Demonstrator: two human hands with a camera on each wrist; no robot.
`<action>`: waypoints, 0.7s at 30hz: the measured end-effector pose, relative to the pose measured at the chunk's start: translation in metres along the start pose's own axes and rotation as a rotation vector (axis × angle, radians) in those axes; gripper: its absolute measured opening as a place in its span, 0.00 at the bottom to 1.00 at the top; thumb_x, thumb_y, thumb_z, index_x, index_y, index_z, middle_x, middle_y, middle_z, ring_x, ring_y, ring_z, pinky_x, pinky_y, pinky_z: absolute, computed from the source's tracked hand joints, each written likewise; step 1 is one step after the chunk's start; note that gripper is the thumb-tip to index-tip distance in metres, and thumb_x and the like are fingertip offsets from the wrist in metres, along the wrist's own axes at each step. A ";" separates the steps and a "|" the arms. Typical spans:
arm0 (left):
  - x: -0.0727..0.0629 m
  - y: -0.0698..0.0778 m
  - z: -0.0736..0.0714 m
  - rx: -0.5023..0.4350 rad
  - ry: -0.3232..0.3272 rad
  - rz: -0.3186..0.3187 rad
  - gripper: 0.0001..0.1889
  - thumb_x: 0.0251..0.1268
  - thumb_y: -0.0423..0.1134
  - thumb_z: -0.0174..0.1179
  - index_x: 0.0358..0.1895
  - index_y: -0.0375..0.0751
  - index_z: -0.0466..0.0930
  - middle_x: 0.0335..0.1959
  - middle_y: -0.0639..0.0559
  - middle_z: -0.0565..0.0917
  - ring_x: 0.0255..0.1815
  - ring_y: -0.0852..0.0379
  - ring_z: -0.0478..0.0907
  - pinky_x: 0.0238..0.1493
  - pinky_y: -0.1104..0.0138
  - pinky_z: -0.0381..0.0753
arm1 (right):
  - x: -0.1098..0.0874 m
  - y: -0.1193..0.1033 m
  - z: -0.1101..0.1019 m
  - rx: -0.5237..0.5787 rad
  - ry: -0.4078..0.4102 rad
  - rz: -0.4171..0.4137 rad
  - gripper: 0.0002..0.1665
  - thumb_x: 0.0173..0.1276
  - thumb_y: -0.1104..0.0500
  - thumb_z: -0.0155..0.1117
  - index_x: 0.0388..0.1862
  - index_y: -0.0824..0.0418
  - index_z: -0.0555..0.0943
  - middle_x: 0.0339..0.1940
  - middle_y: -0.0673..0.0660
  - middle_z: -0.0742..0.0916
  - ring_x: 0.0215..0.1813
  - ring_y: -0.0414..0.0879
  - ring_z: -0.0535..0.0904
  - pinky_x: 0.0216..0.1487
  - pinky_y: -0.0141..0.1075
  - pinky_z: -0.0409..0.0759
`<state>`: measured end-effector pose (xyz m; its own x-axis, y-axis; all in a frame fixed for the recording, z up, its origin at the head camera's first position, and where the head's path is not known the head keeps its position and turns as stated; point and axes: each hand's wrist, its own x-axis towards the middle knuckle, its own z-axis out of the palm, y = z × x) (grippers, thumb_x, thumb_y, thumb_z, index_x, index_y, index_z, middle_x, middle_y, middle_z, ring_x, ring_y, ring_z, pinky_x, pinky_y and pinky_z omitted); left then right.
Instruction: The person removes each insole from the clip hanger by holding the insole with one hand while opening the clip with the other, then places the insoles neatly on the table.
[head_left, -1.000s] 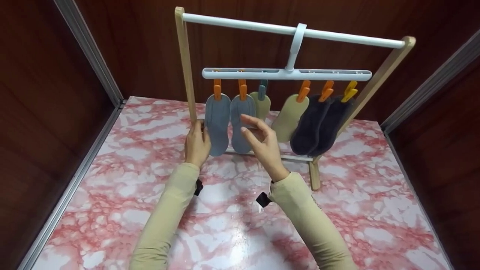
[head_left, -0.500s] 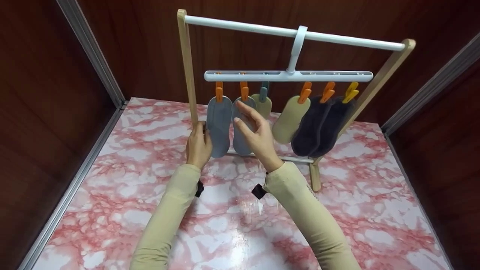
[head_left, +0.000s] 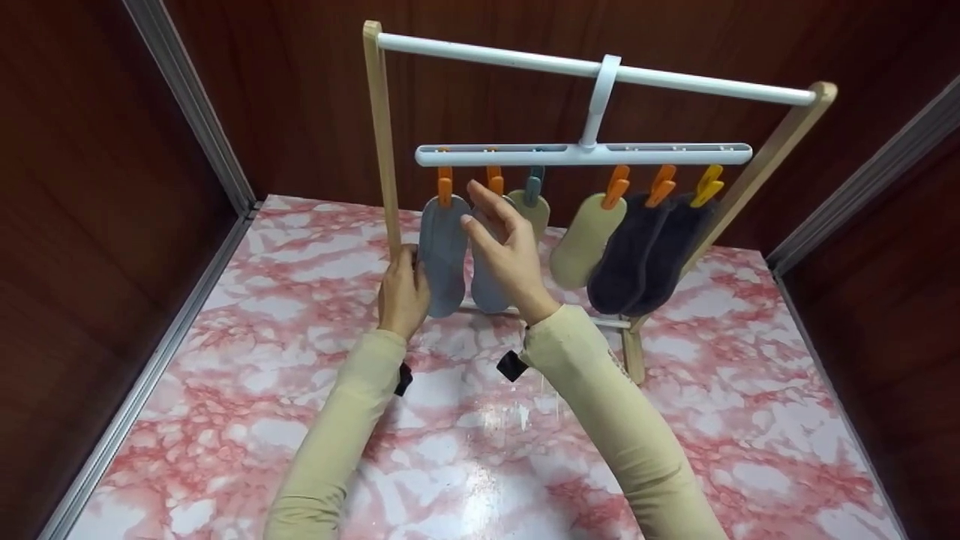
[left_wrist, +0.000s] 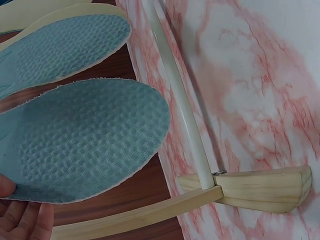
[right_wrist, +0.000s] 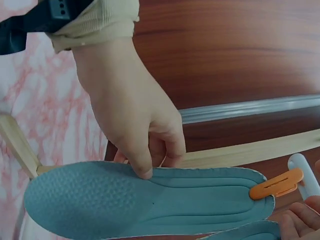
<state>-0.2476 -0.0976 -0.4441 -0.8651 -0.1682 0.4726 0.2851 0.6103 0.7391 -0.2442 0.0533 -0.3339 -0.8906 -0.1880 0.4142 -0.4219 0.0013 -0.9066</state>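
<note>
Blue-grey insoles hang by orange clothespins from a white clip hanger [head_left: 525, 156]. My left hand [head_left: 405, 292] pinches the leftmost insole [head_left: 444, 262] at its outer edge; in the right wrist view, the thumb [right_wrist: 143, 167] lies on its front and the other fingers go behind. That insole's top end is gripped by an orange clothespin [right_wrist: 280, 184]. My right hand [head_left: 511, 251] is raised between the two blue insoles, thumb and forefinger spread apart, just below the clothespins. It partly covers the second blue insole [head_left: 486, 285].
Two pale yellow-green insoles, one at the right [head_left: 587, 244], and two dark insoles [head_left: 619, 262] hang farther along. The hanger hooks on the white top bar [head_left: 517, 58] of a wooden-sided rack, which stands on a pink marbled surface [head_left: 450, 420]. Dark wood panels surround it.
My right hand has moved up and left, from in front of the second blue insole toward the leftmost clothespin. My left hand keeps its pinch on the leftmost insole.
</note>
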 end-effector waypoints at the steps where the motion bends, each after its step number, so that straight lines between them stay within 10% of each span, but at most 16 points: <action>1: 0.000 0.000 0.000 0.000 -0.001 0.002 0.10 0.73 0.32 0.46 0.52 0.33 0.71 0.42 0.36 0.80 0.41 0.42 0.80 0.42 0.51 0.79 | 0.001 -0.001 0.000 0.002 0.002 0.005 0.28 0.68 0.64 0.60 0.67 0.66 0.69 0.68 0.60 0.75 0.69 0.46 0.70 0.69 0.35 0.65; 21: -0.001 0.000 -0.001 0.024 -0.045 -0.019 0.11 0.74 0.31 0.43 0.55 0.35 0.69 0.49 0.36 0.79 0.52 0.41 0.78 0.50 0.50 0.78 | 0.022 -0.007 0.016 0.041 0.025 0.116 0.31 0.66 0.64 0.63 0.67 0.67 0.69 0.68 0.61 0.74 0.68 0.52 0.71 0.64 0.35 0.71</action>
<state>-0.2465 -0.0987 -0.4442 -0.8880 -0.1456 0.4362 0.2587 0.6261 0.7356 -0.2584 0.0332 -0.3194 -0.9373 -0.1641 0.3075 -0.3087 -0.0187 -0.9510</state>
